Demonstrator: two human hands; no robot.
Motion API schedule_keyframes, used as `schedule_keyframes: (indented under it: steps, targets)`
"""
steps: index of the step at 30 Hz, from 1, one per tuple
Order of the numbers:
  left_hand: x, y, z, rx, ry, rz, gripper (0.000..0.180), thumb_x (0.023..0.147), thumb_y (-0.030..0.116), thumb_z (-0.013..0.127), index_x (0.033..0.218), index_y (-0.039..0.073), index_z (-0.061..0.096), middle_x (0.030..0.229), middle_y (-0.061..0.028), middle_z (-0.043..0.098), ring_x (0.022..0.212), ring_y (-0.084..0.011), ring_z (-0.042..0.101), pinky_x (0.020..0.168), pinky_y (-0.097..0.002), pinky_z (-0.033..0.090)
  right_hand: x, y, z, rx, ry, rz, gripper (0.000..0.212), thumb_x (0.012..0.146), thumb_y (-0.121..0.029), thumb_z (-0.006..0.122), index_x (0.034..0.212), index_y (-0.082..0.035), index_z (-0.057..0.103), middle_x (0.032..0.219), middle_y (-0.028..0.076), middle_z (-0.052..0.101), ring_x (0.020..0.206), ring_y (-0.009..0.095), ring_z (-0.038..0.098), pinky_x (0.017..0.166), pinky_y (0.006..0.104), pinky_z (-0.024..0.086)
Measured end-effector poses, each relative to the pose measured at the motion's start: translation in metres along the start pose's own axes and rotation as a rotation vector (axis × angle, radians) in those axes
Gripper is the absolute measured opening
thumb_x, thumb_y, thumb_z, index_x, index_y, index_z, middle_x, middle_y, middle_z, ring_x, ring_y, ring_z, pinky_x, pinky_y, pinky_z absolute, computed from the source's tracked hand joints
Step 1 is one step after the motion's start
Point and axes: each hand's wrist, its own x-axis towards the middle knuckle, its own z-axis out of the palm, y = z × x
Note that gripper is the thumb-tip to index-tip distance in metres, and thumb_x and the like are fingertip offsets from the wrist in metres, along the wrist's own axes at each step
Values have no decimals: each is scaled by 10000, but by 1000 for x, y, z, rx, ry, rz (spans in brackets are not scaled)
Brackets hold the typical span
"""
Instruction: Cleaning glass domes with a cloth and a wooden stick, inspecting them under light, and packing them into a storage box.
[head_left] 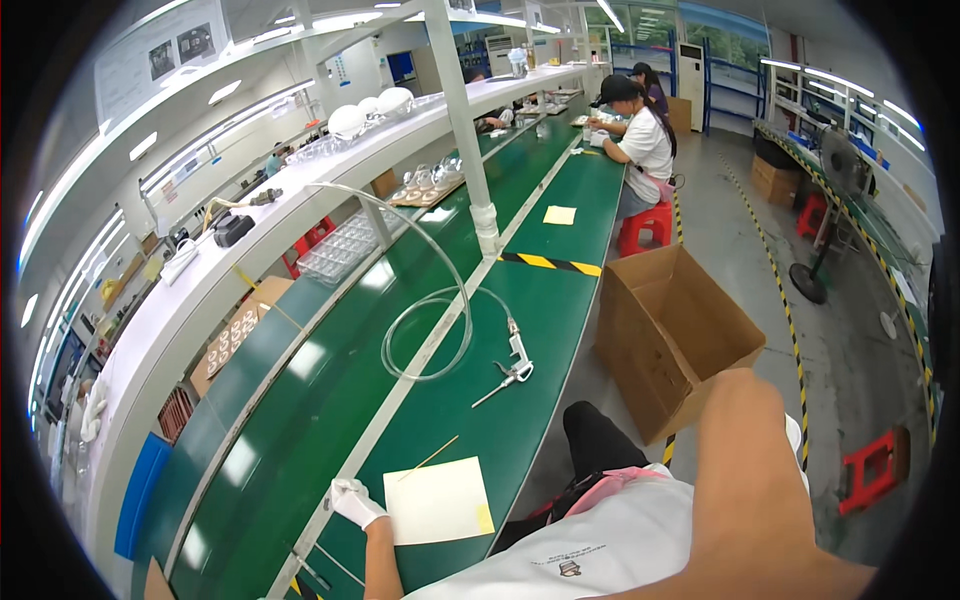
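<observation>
My left hand point(357, 503), in a white glove, rests at the metal strip along the green work surface. Its fingers look curled closed, and whatever they may hold is hidden. Beside it lies a pale sheet of paper point(440, 505) with a yellow note point(485, 518) at its corner. A thin wooden stick point(430, 457) lies across the sheet's top edge. Farther up the bench is a silver air blow gun point(516, 366), its clear coiled hose point(467, 330) looping over the strip. My right arm point(740, 470) is bent at the right; its hand is out of view.
An open cardboard box point(650, 345) stands on the floor right of the bench. A white shelf point(225, 270) and post point(462, 120) rise over the left side. A co-worker point(640, 135) sits on a red stool point(648, 228) farther along. A fan point(838, 165) stands across the aisle.
</observation>
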Motion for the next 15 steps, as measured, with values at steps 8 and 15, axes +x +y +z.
schedule_keyframes:
  steps: [8, 15]
  targets:
    - [-19, -27, 42, 47, -75, -49, 285, 891, -39, 416, 657, 123, 429, 587, 4, 388, 516, -87, 356, 474, -251, 225, -35, -3, 38, 41, -29, 231, 775, 1076, -528, 319, 1025, 160, 672, 792, 240, 729, 652, 295, 712, 675, 345, 592]
    - [-25, 3, 35, 142, -54, 62, 298, 889, -37, 412, 634, 117, 416, 587, 7, 396, 520, -90, 357, 489, -257, 227, 98, -16, 126, -42, -99, 378, 909, 1075, -596, 271, 965, 189, 715, 740, 229, 734, 607, 267, 709, 661, 300, 586]
